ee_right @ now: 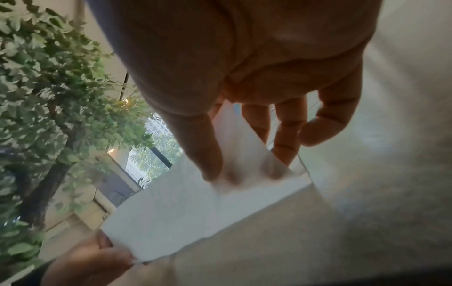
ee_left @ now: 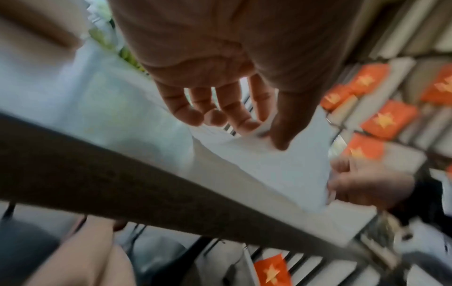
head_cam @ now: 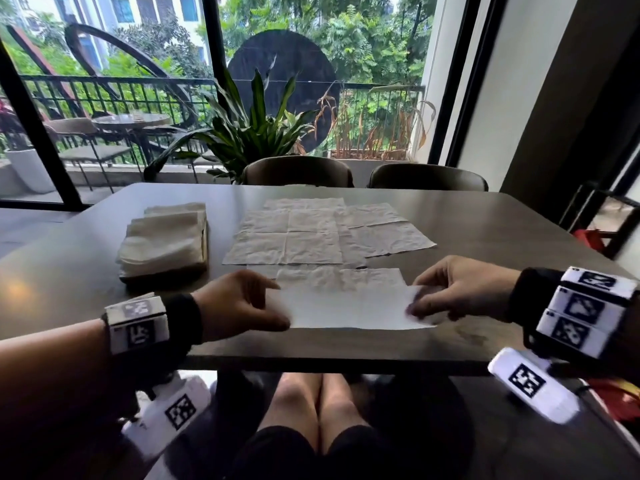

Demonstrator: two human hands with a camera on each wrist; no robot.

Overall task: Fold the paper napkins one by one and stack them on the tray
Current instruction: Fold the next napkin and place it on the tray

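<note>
Left hand (head_cam: 239, 301) and right hand (head_cam: 457, 287) each pinch an end of the folded napkin (head_cam: 349, 308), its long axis parallel to the surface's (head_cam: 485, 230) near edge.

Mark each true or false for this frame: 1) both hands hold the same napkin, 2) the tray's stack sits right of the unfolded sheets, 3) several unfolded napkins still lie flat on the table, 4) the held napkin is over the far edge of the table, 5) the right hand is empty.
1) True: the left hand and right hand each pinch an end of the held napkin.
2) False: the folded stack on the tray sits left of them.
3) True: the unfolded napkins lie spread mid-table.
4) False: it is near the table's near edge.
5) False: its fingers pinch the napkin.
</note>
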